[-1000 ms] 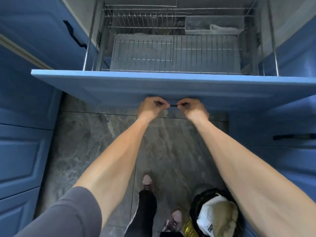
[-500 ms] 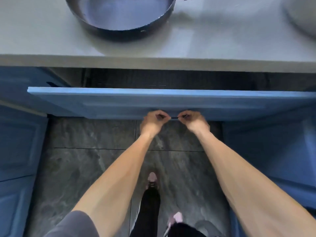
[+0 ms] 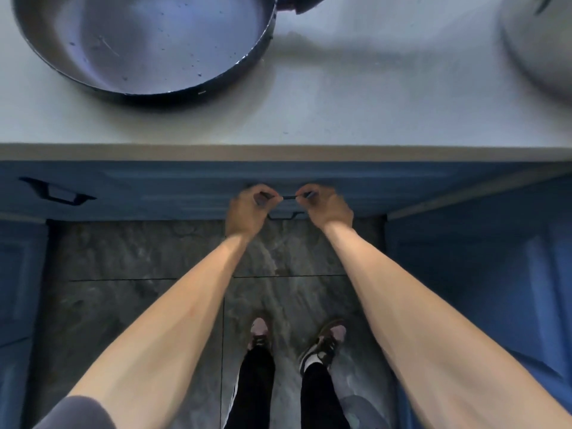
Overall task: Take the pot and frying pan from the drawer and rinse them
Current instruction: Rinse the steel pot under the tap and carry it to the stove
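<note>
A dark frying pan [image 3: 154, 41] with water drops inside sits on the grey countertop [image 3: 340, 113] at the upper left. The silver pot [image 3: 538, 44] shows partly at the upper right edge of the counter. Below the counter edge, the blue drawer [image 3: 185, 193] is pushed in flush with the cabinet front. My left hand [image 3: 249, 210] and my right hand [image 3: 325, 207] both grip the drawer's thin black handle [image 3: 289, 197], fingers curled around it, a short stretch of bar showing between them.
Blue cabinet fronts stand left and right, one with a black handle [image 3: 57, 191] at the left. A second black handle [image 3: 283, 215] shows just below my hands. Grey marble floor tiles [image 3: 123, 249] and my two feet lie below.
The drawer has slid from fully pulled out to shut, with both hands on its handle. The view has risen, so the pan and pot on the counter now show.
</note>
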### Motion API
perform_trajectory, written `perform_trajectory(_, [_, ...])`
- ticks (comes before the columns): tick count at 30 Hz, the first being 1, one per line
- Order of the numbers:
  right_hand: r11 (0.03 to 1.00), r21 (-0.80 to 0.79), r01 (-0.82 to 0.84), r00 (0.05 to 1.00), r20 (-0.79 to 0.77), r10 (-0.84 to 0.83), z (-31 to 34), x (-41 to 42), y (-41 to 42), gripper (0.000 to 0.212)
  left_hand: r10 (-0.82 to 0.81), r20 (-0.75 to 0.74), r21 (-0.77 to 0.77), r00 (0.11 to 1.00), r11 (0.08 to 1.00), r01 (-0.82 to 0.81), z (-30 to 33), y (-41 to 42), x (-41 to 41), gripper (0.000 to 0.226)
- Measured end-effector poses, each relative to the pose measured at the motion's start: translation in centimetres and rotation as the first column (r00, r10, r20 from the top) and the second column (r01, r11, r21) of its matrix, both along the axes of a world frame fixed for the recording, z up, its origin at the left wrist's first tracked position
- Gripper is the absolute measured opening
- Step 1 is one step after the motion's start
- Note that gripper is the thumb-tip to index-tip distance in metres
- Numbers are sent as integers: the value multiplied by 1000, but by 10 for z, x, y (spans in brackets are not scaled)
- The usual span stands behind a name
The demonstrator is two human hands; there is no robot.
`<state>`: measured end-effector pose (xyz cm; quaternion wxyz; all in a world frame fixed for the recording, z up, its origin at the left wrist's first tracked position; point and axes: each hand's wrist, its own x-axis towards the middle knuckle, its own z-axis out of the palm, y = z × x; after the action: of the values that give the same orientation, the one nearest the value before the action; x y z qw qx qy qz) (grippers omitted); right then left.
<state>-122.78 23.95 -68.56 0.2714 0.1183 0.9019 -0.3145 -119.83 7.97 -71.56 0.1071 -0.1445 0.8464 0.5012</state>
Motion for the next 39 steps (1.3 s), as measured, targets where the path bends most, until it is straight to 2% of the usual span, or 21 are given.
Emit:
perform_trajectory(4, [999, 9, -53, 998, 35, 53, 3, 6, -9, 21, -41, 80, -104, 996, 993, 50, 11, 2, -1, 19])
perform_trajectory(8, [935, -338, -110, 993, 1, 117, 61, 45, 26, 44, -124, 232, -125, 965, 980, 156, 55, 23, 46, 55])
perform_trajectory(10, [869, -489, -82, 995, 12, 100, 117, 79, 71, 42, -169, 137, -33, 976, 984, 175, 100, 37, 81, 50])
perform_trajectory(12, [843, -535, -61, 994, 47, 102, 171, 104, 129, 37, -230, 65, 31, 971, 973, 228, 161, 56, 100, 42])
perform_trajectory(15, [879, -476, -28, 999, -29, 16, 245, 106, 221, 30, -276, -47, 39, 960, 960, 277, 241, 85, 75, 30])
perform_trajectory(20, [918, -391, 62, 956, -242, -168, 337, 62, 325, 25, -273, -253, -35, 928, 961, 273, 329, 124, -29, 24])
perform_trajectory(23, [914, -392, 105, 920, -309, -239, 366, 26, 350, 23, -295, -257, -58, 920, 955, 290, 356, 137, -81, 22])
perform_trajectory(27, [935, -330, 133, 907, -339, -249, 378, -26, 366, 22, -309, -149, -149, 939, 946, 288, 356, 148, -120, 31])
perform_trajectory(32, [969, -190, 160, 943, -259, -207, 359, -87, 385, 26, -285, -77, -201, 956, 943, 265, 324, 156, -129, 33])
perform_trajectory(34, [973, -136, 187, 942, -257, -216, 353, -109, 390, 32, -268, -50, -175, 962, 951, 256, 316, 159, -130, 34])
perform_trajectory(36, [979, -84, 184, 943, -266, -200, 345, -131, 396, 34, -250, -40, -85, 967, 966, 246, 306, 164, -131, 38])
perform_trajectory(39, [981, -25, 193, 959, -206, -194, 330, -157, 409, 32, -240, -39, 52, 970, 969, 242, 295, 169, -139, 60])
